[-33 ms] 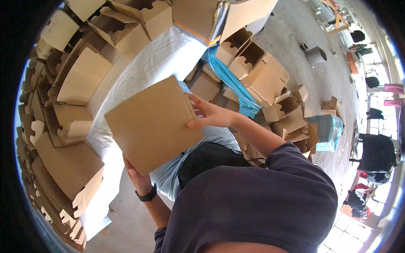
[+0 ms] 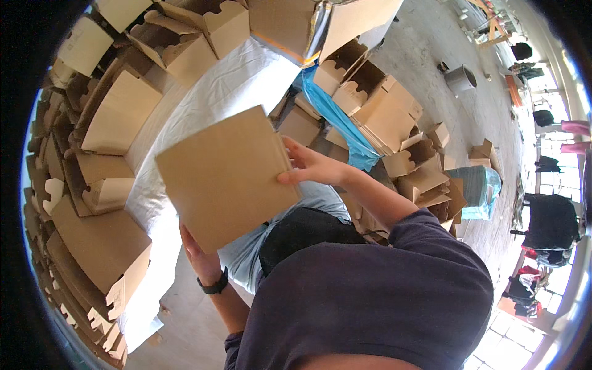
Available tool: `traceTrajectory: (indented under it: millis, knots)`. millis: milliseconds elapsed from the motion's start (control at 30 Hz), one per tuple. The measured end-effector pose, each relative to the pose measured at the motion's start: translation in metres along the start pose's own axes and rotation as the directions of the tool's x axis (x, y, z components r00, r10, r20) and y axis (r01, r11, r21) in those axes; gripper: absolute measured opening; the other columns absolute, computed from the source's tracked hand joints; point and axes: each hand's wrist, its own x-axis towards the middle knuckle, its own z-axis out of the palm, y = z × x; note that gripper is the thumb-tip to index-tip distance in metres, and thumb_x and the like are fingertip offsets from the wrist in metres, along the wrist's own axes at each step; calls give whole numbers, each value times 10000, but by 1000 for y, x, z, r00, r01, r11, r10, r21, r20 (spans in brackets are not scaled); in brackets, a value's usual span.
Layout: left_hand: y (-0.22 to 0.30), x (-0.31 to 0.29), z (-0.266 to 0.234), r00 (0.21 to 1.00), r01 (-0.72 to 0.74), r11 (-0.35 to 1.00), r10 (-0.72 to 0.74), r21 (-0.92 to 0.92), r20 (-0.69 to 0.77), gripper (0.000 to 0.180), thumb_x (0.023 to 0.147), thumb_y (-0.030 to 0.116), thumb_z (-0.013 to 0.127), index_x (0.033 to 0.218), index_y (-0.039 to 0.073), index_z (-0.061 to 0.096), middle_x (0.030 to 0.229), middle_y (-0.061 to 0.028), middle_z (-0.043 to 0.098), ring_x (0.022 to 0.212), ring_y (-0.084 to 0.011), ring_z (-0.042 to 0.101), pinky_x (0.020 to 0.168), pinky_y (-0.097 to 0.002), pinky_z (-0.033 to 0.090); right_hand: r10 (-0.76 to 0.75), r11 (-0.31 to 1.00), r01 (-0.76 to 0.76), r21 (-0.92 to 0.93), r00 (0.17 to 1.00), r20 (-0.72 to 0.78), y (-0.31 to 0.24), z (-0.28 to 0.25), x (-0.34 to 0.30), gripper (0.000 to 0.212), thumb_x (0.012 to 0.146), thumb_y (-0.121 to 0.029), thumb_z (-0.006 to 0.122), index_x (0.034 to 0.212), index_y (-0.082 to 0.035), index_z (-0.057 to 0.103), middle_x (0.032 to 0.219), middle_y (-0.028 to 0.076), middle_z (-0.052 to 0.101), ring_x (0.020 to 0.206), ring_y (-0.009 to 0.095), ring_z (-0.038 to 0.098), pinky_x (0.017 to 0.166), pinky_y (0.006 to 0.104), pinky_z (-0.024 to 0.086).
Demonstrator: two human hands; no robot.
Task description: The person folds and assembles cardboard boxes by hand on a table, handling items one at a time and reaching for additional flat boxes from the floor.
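In front of me I hold a closed, square brown cardboard box [image 2: 225, 179], its broad plain face turned up and tilted. My right hand [image 2: 308, 163] grips its right edge, thumb on the near part of that edge and fingers along the side flap. My left hand [image 2: 200, 256], with a dark band on the wrist, supports the box at its lower left corner. Part of the left fingers is hidden behind the cardboard. Beyond the box lies a table with a white cover [image 2: 231, 74].
Many open cardboard boxes [image 2: 126, 114] crowd the table's left side. A large carton [image 2: 283, 28] stands at the far end. To the right, more boxes [image 2: 388, 114] lie by blue plastic film [image 2: 336, 114]. A grey bucket [image 2: 461, 79] and a wrapped stack [image 2: 473, 192] are on the floor.
The box has shifted very slightly right and away from me in my hands. Both hands keep their hold.
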Motion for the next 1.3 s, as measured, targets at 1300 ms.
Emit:
traceTrajectory:
  millis: [1300]
  knots:
    - [189,31,112,349,-229,736,673,-637,652,392,896,306,515,1257,155,490,1281,-38,444,1174,-203,412,958,-354,315,164,438,-733,-521,635,-755,164,-70,-205,980,568,-346,786,1389,-147,288,1248,193,457,1177,352,430,1011,404,350]
